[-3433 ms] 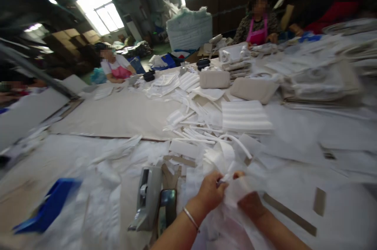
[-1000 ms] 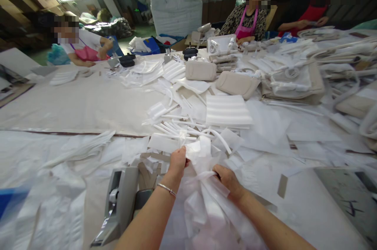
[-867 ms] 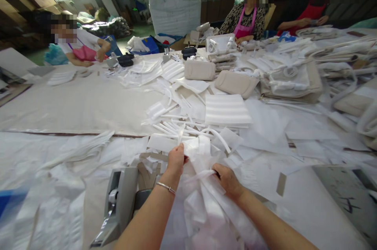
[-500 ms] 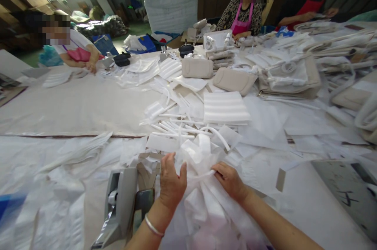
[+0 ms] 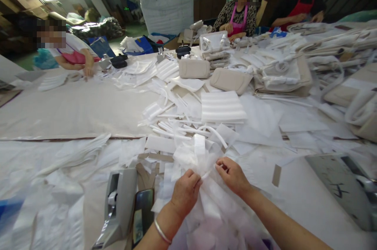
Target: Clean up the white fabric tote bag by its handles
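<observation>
My left hand [image 5: 185,193] and my right hand [image 5: 232,175] both grip the gathered neck of a translucent white fabric bag [image 5: 212,207] at the near edge of the table. The bag's bunched top [image 5: 196,157] stands up between my hands. Its body runs down toward me, with something pinkish showing through. My left wrist wears a silver bangle [image 5: 161,232]. A grey tape dispenser [image 5: 118,207] stands just left of my left hand, with a dark phone [image 5: 143,214] beside it.
White foam strips [image 5: 182,128], a ribbed foam pad [image 5: 222,106] and loose white sheets cover the table [image 5: 76,108] ahead. Beige bags [image 5: 229,79] lie farther back. Three other people sit along the far side. A grey board [image 5: 341,187] lies at the right.
My left hand let go of the bag's top, dropped lower and closed on the neck beside my right hand. The view shifted slightly right.
</observation>
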Tool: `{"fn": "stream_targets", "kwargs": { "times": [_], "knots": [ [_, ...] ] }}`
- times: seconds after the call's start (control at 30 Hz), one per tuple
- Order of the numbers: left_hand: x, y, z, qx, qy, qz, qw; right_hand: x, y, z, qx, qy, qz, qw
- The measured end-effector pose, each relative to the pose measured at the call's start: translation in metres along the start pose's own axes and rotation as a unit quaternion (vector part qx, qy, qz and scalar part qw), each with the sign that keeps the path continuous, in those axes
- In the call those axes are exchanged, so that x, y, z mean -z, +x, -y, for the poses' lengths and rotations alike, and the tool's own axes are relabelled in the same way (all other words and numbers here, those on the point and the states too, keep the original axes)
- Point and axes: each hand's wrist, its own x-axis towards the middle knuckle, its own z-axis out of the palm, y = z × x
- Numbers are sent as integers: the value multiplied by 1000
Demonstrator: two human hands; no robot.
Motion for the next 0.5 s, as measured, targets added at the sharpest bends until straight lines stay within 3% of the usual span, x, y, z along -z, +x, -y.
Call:
{"fn": "stream_targets", "kwargs": {
  "times": [0.1,0.2,0.37,0.5],
  "knots": [
    [2,1,3,8,-72,6,997,5,7,1,125,-2,76,989],
    [5,4,4,11,-135,17,991,7,15,9,179,-35,161,970],
    [10,6,2,40,-179,4,983,2,23,16,119,-135,180,967],
    [11,6,3,44,-166,13,985,1,25,8,101,-142,168,970]
  ]
}}
